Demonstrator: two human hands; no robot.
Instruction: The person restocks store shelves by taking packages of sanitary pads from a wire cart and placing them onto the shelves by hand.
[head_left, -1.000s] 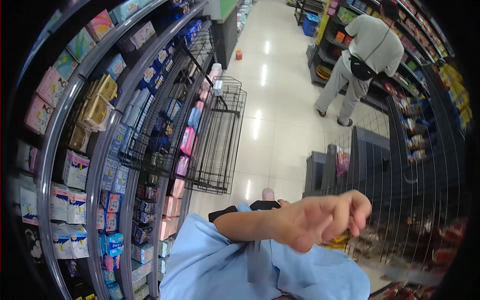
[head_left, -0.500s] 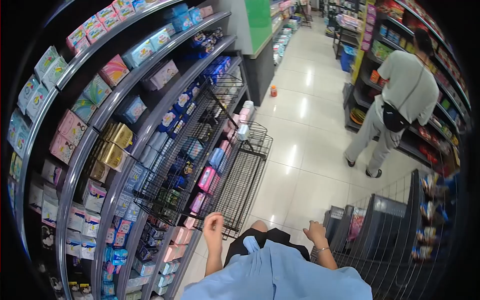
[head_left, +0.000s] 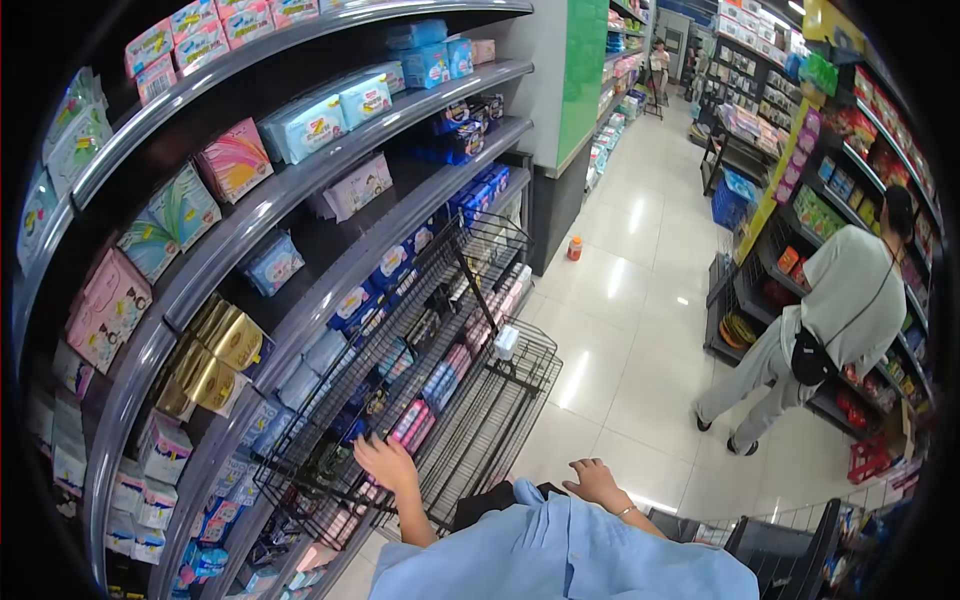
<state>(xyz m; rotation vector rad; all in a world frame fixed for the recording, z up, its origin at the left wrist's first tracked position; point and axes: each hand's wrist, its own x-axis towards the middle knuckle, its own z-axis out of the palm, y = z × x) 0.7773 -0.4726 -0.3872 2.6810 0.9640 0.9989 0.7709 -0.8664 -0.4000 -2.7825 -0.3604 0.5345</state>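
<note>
A black two-tier wire shopping cart [head_left: 470, 480] stands before me, close beside the left-hand shelves. Over its near end is my left hand [head_left: 388, 463], open with the fingers stretched forward; whether it touches the wire I cannot tell. My right hand [head_left: 596, 485] hangs open above the floor to the right of the cart, palm down and holding nothing. A small white and pale blue pack [head_left: 506, 342] sits at the far part of the cart. Through the mesh, pink packs [head_left: 413, 424] show on the low shelf behind.
Shelves [head_left: 285, 165] with several rows of wrapped packs line my left. An orange-red jar [head_left: 574, 248] stands on the tiled floor [head_left: 640, 330]. At right, a person [head_left: 845, 300] with a black bag faces other shelves. A blue crate [head_left: 735, 198] is farther along, and a wire rack [head_left: 800, 540] lies near right.
The view has tilted up and turned left. My left hand has opened and reached over the cart's near end. My right hand has come inward, closer to my body.
</note>
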